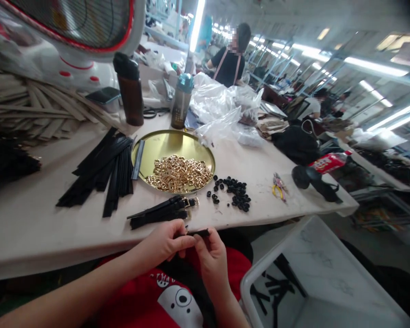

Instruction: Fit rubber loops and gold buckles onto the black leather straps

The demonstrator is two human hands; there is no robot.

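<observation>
Head view: left grip point(169, 242) and right grip point(212, 256) both pinched tight on black strap point(201, 233) at counter point(71, 234)'s near edge. Probably mid strap-fitting; next move likely needs fingertip alignment, steady two-handed pinch.

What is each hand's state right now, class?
Left hand: closed, holding a black strip.
Right hand: closed, pinching the same strip.

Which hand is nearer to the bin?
Right. The right hand holds the black strip to the left of the bin; the left hand, also on the strip, is farther left, beyond the right hand.
</observation>
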